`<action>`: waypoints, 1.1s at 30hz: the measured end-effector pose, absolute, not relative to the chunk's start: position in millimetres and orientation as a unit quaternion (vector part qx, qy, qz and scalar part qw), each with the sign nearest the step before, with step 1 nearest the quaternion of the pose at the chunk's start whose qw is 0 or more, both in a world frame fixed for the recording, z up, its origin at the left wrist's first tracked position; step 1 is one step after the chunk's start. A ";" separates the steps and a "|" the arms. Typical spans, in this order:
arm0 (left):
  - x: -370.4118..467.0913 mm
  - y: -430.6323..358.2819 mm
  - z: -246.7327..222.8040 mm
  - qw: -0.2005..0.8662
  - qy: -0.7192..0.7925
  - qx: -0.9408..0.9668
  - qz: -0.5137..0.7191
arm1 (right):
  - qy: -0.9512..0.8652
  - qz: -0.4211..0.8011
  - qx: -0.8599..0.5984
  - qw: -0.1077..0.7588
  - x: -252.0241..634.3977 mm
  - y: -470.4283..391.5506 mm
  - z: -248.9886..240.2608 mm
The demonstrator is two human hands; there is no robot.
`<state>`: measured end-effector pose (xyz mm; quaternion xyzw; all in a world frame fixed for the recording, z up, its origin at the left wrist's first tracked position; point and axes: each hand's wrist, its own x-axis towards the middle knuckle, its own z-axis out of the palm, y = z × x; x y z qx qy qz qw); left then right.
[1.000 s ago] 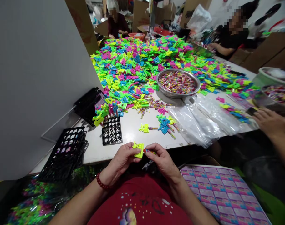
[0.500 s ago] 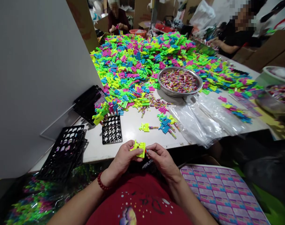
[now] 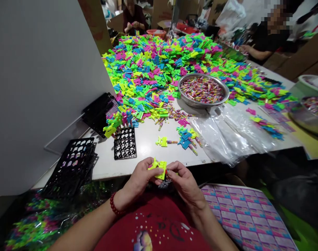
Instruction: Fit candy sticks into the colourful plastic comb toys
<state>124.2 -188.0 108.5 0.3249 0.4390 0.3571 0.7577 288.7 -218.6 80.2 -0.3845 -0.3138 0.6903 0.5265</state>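
Note:
My left hand (image 3: 140,178) pinches a bright yellow plastic toy piece (image 3: 161,168) between thumb and fingers, over the table's front edge. A bit of pink shows behind its fingers. Against the right side of that piece, my right hand (image 3: 184,179) is closed on a small coloured tube (image 3: 167,172), mostly hidden by the fingers; a red and blue end shows. Just beyond my hands lie a yellow piece (image 3: 162,141) with a patterned tube joined to it and a small heap of blue and yellow pieces (image 3: 185,137) with tubes.
A black perforated rack (image 3: 124,148) holds several joined pieces at its back left. More black racks (image 3: 72,160) lie left. A big pile of coloured pieces (image 3: 153,73) covers the table's back. A metal bowl (image 3: 179,94) holds tubes, beside clear bags (image 3: 227,136). Two people sit beyond.
Both hands have shifted slightly right with the yellow piece, which is tilted a little more. The right fingers stay at its side. The whole view has moved slightly.

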 end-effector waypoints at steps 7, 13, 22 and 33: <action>121.7 -198.9 105.8 0.602 0.504 0.506 0.356 | -0.418 0.633 -0.415 0.502 291.9 -218.3 81.5; 118.6 -193.6 99.7 0.598 0.505 0.529 0.329 | -0.466 0.588 -0.458 0.477 286.3 -214.9 84.4; 118.1 -169.2 72.7 0.594 0.524 0.456 0.405 | -0.517 0.337 -0.601 0.509 350.5 -155.8 67.0; 131.4 -92.1 72.1 0.287 0.610 0.689 0.266 | -0.747 0.064 -0.603 0.274 306.6 -19.9 47.1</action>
